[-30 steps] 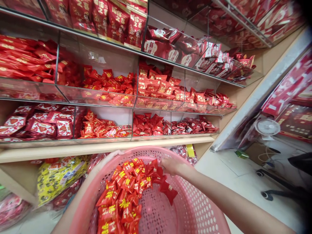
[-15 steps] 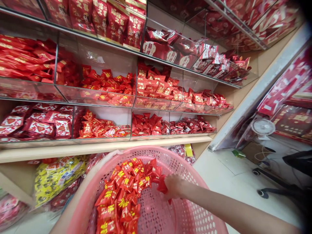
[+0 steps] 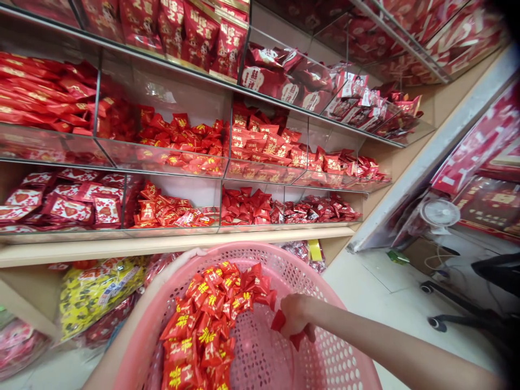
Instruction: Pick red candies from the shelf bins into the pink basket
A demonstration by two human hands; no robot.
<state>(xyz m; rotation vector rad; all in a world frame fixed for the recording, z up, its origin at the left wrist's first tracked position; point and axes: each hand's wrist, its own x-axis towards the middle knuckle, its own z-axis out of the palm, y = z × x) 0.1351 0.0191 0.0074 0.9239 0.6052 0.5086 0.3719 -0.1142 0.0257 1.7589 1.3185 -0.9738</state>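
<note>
A pink perforated plastic basket stands in front of me, its left side filled with a pile of small red packets with yellow characters. My left hand grips the basket's far left rim, its fingers partly hidden behind the edge. Inside the basket, on the right, my right hand is closed around a red packet, whose ends stick out on both sides of the fingers. A few plainer red packets lie at the pile's right end, just left of that hand.
Beyond the basket rises a shelf with clear-fronted bins of red packets. Below it, left, lies a yellow bag. On the right are a small white fan and wheeled chair legs.
My right hand has moved slightly right, away from the pile, with the red packet in it. My left hand stays on the rim. The view has shifted slightly.
</note>
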